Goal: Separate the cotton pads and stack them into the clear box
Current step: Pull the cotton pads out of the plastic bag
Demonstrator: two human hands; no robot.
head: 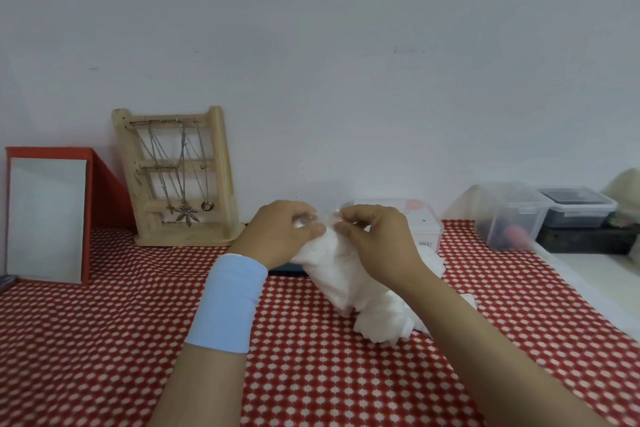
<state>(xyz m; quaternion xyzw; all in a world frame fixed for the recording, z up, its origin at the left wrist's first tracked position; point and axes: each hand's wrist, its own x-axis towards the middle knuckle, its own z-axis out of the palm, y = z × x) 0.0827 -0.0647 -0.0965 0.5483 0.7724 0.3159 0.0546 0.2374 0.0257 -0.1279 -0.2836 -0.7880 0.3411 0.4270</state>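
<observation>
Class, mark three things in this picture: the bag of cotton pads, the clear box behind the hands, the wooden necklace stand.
bag of cotton pads (332, 270): head view, its white middle.
clear box (427, 229): head view, right front corner.
wooden necklace stand (187, 237): head view, its base.

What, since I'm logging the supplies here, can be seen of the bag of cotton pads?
The bag of cotton pads is thin clear plastic, stuffed with soft white pads, lumpy and sagging. It is held tilted above the red patterned tablecloth, top towards the wall. The left hand and right hand each pinch its crinkled top edge with curled fingers. Its lower end meets a loose white heap of pads on the cloth. The clear box stands just behind it.
</observation>
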